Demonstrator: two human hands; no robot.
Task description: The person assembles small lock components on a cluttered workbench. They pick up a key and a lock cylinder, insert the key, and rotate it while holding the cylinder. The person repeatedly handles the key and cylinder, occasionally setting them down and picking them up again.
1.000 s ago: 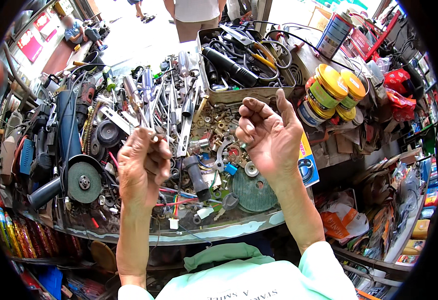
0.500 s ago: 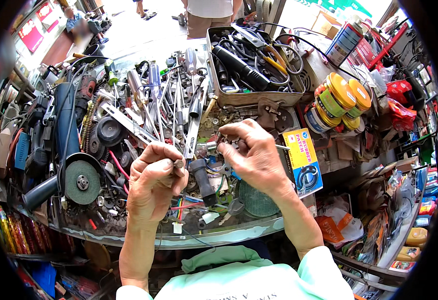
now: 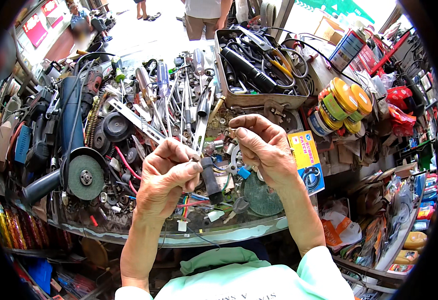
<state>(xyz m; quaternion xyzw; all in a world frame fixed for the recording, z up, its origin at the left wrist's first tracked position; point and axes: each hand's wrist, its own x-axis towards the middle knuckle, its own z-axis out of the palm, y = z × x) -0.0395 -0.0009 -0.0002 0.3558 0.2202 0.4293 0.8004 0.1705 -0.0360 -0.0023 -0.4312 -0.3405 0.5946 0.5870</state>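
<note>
My left hand [image 3: 169, 175] is closed in a pinch, with a small dark metal piece [image 3: 195, 159] between thumb and forefinger. Opposite it, my right hand [image 3: 264, 150] pinches a small brass-coloured part [image 3: 232, 133], too small to name. The two hands are apart, held over a workbench littered with loose parts. Between them lie a black cylindrical piece [image 3: 211, 180], a grey curved metal part [image 3: 234, 159] and a blue connector [image 3: 244, 173]. Beneath my right wrist is a green round disc [image 3: 261, 195], partly covered.
An angle grinder [image 3: 69, 135] lies at the left. Several screwdrivers [image 3: 163, 80] fill the middle. At the back, a metal box [image 3: 266, 100] holds tools and cables. To the right are a yellow-and-blue patch box [image 3: 306, 160] and yellow-lidded tins [image 3: 345, 95]. People are beyond the bench.
My left hand has moved right, still pinching its small piece. My right hand has come out of the loose parts and now pinches a small brass-coloured part. The view has shifted slightly.
</note>
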